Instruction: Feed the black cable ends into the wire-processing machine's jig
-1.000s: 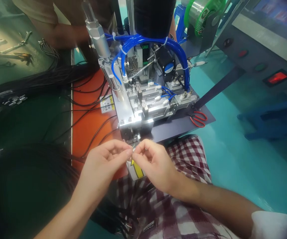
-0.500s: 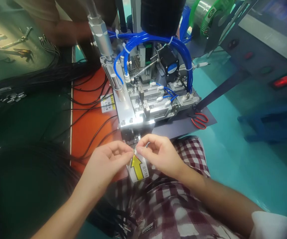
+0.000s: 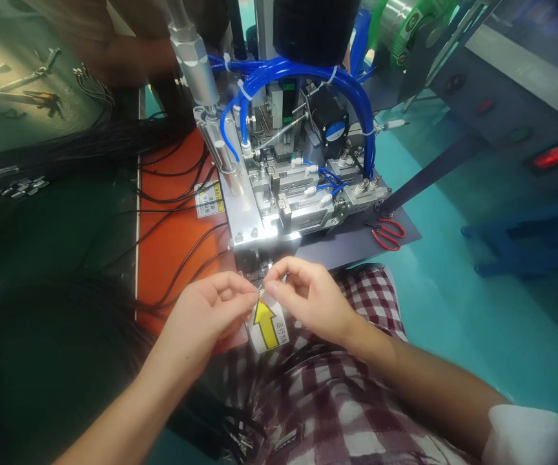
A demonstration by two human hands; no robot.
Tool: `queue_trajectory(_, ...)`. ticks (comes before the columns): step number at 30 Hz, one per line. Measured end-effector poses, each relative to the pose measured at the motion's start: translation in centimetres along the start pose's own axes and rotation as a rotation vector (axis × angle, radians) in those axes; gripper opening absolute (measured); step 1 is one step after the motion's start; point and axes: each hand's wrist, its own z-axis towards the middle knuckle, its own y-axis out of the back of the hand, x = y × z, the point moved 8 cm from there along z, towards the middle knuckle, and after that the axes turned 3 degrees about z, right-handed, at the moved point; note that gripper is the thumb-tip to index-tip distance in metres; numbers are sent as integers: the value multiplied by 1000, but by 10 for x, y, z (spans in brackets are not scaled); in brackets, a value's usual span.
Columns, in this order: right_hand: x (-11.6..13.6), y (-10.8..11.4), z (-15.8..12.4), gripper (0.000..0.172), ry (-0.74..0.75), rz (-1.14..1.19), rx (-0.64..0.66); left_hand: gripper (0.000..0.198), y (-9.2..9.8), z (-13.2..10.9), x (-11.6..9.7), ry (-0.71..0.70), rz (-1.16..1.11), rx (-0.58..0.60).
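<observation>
Fingers, left hand (image 3: pixel 201 309): thumb and forefinger closed at the tips, pinching fine wire ends (image 3: pixel 260 290); other fingers loosely curled behind.

Fingers, right hand (image 3: pixel 310 297): thumb and forefinger nearly meeting, tips just beside the same wire ends; whether gripping or only touching, cannot tell.

Wire ends: thin, pale, between the two hands, near side of the machine; too small for exact form.

Machine (image 3: pixel 243 210): silver metal, centre, beyond the hands; blue tubing (image 3: pixel 318 68) arched over its far part.

Arrow label (image 3: pixel 268 332): white with yellow arrow, just below the fingertips, arrowhead towards the machine.

Bench (image 3: pixel 172 242): orange surface, left of the machine; several thin black cables (image 3: pixel 186 252) across it.

Cable bundle (image 3: pixel 75 148): black, far left.

Snips (image 3: pixel 389 232): one pair, red handles, right of the machine on a dark plate (image 3: pixel 337 250).

Spool (image 3: pixel 402 42): green flange, far right, blurred.

Switch (image 3: pixel 553 157): lit red, on a grey panel, right.

Checked cloth (image 3: pixel 356 394): maroon and white, near, below the hands.

Co-worker's arm (image 3: pixel 131 61): far left, blurred.
</observation>
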Motion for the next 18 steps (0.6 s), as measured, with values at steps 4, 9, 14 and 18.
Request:
queue_trajectory(4,16,2,-3,5,220,-132,-79,31,1,0,1,-17,18,-4)
queue_trajectory(9,37,1,-25,11,628,-388,-196,29,1,0,0,-25,11,7)
queue_trajectory(14,39,-2,-33,16,743,-610,-231,26,0,0,-2,-33,-9,14)
queue_trajectory(18,37,-4,-37,21,804,-718,-234,25,0,0,-4,-47,0,15)
